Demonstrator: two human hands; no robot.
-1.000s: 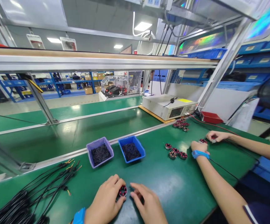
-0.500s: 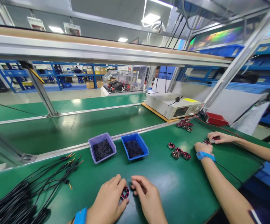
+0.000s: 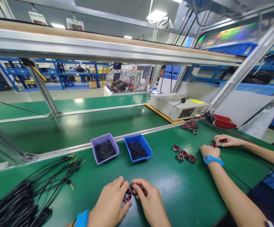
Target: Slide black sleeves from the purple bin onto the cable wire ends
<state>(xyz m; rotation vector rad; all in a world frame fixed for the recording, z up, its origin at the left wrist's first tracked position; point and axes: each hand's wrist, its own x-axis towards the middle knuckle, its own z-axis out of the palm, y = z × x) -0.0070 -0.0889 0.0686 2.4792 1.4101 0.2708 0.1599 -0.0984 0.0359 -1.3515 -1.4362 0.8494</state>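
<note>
My left hand (image 3: 110, 201), with a blue wrist strap (image 3: 82, 218), grips a small motor stator (image 3: 128, 195) with red windings between thumb and fingers, low over the green bench. Close beside its right edge is my right hand (image 3: 151, 201), thumb and fingers pinched together. Something small and dark shows at those fingertips, too little of it to name. Beyond my hands stand a purple bin (image 3: 93, 151) and a blue bin (image 3: 148, 150), both holding short black pieces like cut tubing.
Black cables (image 3: 16, 201) with bared coloured ends lie at left. More stators (image 3: 183, 153) sit to the right, near a co-worker's hands (image 3: 211, 151) working on another one. A bench instrument (image 3: 179, 105) and a red tray (image 3: 223, 121) stand behind.
My right hand has come slightly left, closer to the stator. My left hand keeps its hold. The whole view has shifted a little, so the bench to the right appears further right.
</note>
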